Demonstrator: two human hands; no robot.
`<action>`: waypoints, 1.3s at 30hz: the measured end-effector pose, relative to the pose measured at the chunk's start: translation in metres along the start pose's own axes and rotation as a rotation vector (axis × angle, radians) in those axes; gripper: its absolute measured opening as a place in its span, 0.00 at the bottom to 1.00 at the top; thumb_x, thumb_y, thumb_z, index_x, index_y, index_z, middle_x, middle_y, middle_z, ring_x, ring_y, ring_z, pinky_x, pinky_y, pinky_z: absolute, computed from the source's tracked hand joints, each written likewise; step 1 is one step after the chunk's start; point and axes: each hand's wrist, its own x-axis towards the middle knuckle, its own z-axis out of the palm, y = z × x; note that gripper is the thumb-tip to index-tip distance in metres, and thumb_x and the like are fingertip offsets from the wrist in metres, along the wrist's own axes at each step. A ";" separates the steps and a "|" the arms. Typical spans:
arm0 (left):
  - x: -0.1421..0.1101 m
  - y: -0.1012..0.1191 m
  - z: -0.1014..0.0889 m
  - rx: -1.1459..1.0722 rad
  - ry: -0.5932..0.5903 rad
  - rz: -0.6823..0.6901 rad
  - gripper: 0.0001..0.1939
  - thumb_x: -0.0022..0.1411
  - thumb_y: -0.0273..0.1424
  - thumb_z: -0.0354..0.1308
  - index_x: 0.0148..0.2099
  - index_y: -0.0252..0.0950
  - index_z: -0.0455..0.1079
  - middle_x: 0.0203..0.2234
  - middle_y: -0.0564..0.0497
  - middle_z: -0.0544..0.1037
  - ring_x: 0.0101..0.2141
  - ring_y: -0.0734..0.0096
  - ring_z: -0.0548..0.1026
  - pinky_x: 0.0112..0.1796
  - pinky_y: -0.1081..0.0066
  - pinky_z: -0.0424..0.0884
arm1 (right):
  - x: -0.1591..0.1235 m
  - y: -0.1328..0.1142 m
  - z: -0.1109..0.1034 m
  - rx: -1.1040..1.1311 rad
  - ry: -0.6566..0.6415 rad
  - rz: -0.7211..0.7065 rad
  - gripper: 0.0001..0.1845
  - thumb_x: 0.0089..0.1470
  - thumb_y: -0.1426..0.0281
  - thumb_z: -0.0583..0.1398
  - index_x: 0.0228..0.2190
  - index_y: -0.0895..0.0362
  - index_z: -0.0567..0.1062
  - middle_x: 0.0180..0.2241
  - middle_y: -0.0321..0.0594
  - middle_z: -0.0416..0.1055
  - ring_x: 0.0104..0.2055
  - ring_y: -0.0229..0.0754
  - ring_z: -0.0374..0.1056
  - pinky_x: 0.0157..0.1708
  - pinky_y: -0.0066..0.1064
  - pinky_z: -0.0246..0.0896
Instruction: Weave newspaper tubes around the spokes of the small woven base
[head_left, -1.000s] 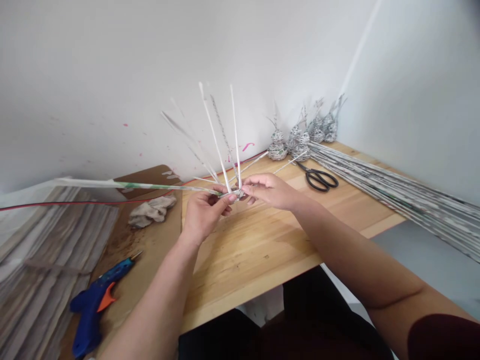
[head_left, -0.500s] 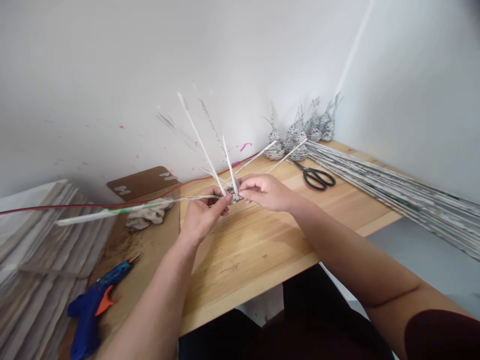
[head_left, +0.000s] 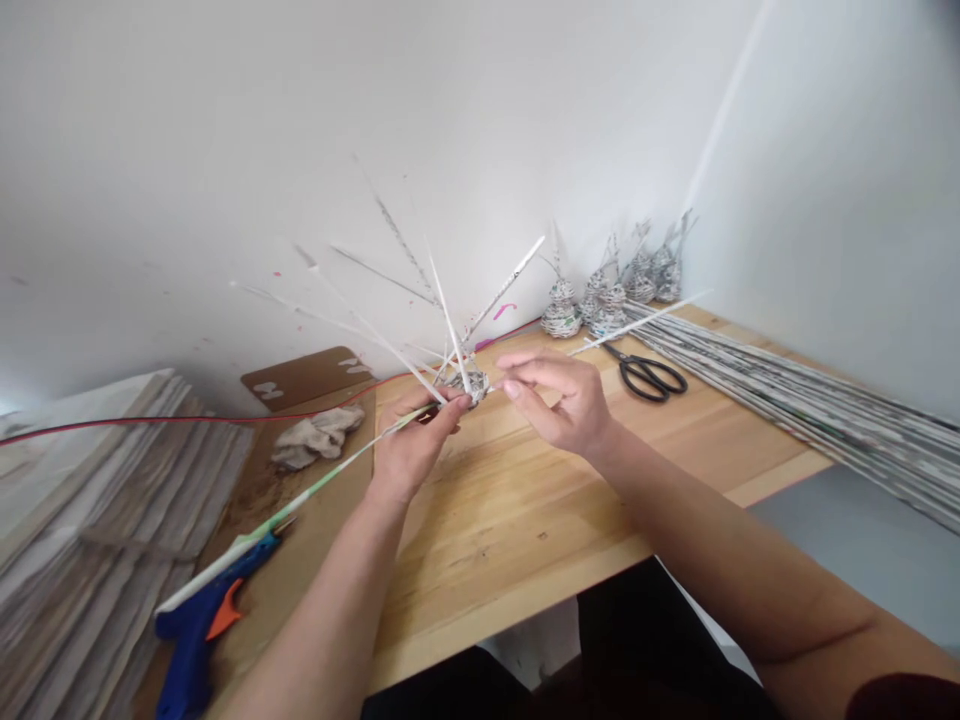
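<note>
A small woven paper piece, made of rolled newspaper, is held above the table, with several long paper tubes fanning out from it. My left hand grips its left side, thumb pressed on the base of an upright tube. From that hand a white and green paper tube slants down to the left, over the glue gun. At the piece's right side, my right hand pinches a paper tube whose far end points right, towards the scissors and bundle.
Black scissors lie on the wooden table. Behind them stand several woven paper figures, beside a bundle of paper tubes. At left are a blue glue gun, a crumpled cloth and stacked newspaper.
My right hand has moved right, away from the woven piece, with a tube between its fingers. The piece has turned, and the white and green tube now slants downward.
</note>
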 end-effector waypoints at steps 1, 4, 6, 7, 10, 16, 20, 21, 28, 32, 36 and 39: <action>0.000 0.000 0.000 0.006 0.013 0.007 0.12 0.54 0.42 0.68 0.34 0.39 0.79 0.26 0.53 0.81 0.24 0.71 0.76 0.29 0.72 0.73 | 0.000 -0.001 -0.001 -0.009 -0.008 -0.047 0.09 0.59 0.65 0.60 0.31 0.53 0.81 0.41 0.45 0.79 0.43 0.49 0.75 0.48 0.42 0.69; -0.001 0.001 0.000 0.021 0.045 0.020 0.12 0.54 0.42 0.68 0.35 0.39 0.79 0.27 0.52 0.81 0.25 0.71 0.76 0.30 0.72 0.73 | 0.000 0.001 -0.001 -0.051 -0.090 -0.163 0.10 0.57 0.67 0.62 0.24 0.52 0.77 0.31 0.40 0.79 0.34 0.46 0.74 0.54 0.45 0.66; -0.001 0.001 0.000 0.010 0.050 0.018 0.13 0.55 0.43 0.68 0.35 0.38 0.79 0.28 0.52 0.81 0.26 0.71 0.76 0.31 0.72 0.73 | 0.001 0.006 0.001 -0.116 -0.173 -0.184 0.13 0.56 0.67 0.62 0.21 0.52 0.75 0.24 0.37 0.77 0.29 0.44 0.72 0.57 0.48 0.62; -0.001 0.001 0.000 0.001 0.050 0.020 0.13 0.55 0.43 0.68 0.36 0.38 0.79 0.28 0.52 0.81 0.26 0.71 0.76 0.31 0.72 0.73 | 0.001 0.009 0.003 -0.159 -0.210 -0.171 0.14 0.57 0.66 0.63 0.20 0.52 0.75 0.22 0.36 0.76 0.29 0.44 0.71 0.59 0.49 0.60; -0.001 0.000 0.000 -0.015 0.028 0.039 0.13 0.56 0.42 0.67 0.36 0.38 0.79 0.28 0.52 0.80 0.26 0.72 0.75 0.31 0.73 0.73 | 0.000 0.017 0.008 -0.262 -0.212 -0.070 0.09 0.57 0.64 0.63 0.26 0.53 0.78 0.26 0.40 0.78 0.40 0.50 0.75 0.59 0.52 0.57; -0.002 -0.003 0.003 0.026 -0.012 0.121 0.12 0.58 0.40 0.66 0.35 0.36 0.78 0.28 0.51 0.80 0.26 0.72 0.74 0.30 0.74 0.70 | 0.000 0.015 0.011 -0.020 -0.109 0.220 0.18 0.56 0.67 0.63 0.49 0.55 0.73 0.46 0.46 0.79 0.48 0.49 0.75 0.42 0.38 0.66; -0.004 -0.003 0.003 0.056 -0.042 0.166 0.11 0.59 0.39 0.65 0.36 0.36 0.78 0.29 0.50 0.80 0.28 0.72 0.75 0.31 0.74 0.70 | 0.001 0.012 0.010 0.064 -0.138 0.221 0.12 0.57 0.67 0.63 0.44 0.55 0.75 0.44 0.44 0.79 0.48 0.47 0.75 0.42 0.36 0.67; -0.004 -0.003 0.003 0.067 -0.053 0.176 0.11 0.59 0.38 0.64 0.36 0.36 0.78 0.30 0.49 0.80 0.29 0.71 0.75 0.31 0.74 0.70 | 0.001 0.012 0.011 0.072 -0.129 0.231 0.12 0.57 0.66 0.63 0.44 0.55 0.75 0.44 0.45 0.79 0.48 0.47 0.75 0.42 0.36 0.68; -0.005 -0.003 0.002 0.111 -0.111 0.213 0.10 0.60 0.38 0.63 0.35 0.36 0.76 0.29 0.49 0.80 0.28 0.70 0.75 0.31 0.74 0.69 | 0.002 0.018 0.011 0.240 -0.233 0.263 0.20 0.57 0.62 0.65 0.49 0.55 0.75 0.48 0.45 0.77 0.49 0.46 0.73 0.43 0.35 0.69; -0.005 -0.005 0.003 0.090 -0.130 0.188 0.11 0.59 0.39 0.64 0.36 0.35 0.77 0.30 0.48 0.80 0.28 0.70 0.75 0.31 0.73 0.70 | 0.001 0.022 0.008 0.207 -0.295 0.299 0.17 0.56 0.61 0.65 0.46 0.56 0.76 0.43 0.42 0.77 0.42 0.43 0.73 0.40 0.33 0.67; -0.003 -0.004 0.000 0.062 -0.183 0.164 0.12 0.58 0.39 0.66 0.38 0.36 0.76 0.30 0.49 0.80 0.28 0.71 0.75 0.31 0.73 0.71 | 0.000 0.026 0.008 0.327 -0.350 0.398 0.16 0.54 0.60 0.67 0.40 0.56 0.72 0.37 0.39 0.75 0.37 0.40 0.71 0.37 0.32 0.65; -0.001 0.000 -0.003 -0.009 -0.243 0.153 0.12 0.56 0.38 0.68 0.40 0.36 0.76 0.31 0.49 0.80 0.28 0.72 0.75 0.31 0.73 0.72 | -0.001 0.028 0.009 0.423 -0.377 0.449 0.18 0.52 0.60 0.68 0.38 0.55 0.68 0.36 0.37 0.74 0.38 0.41 0.71 0.39 0.33 0.65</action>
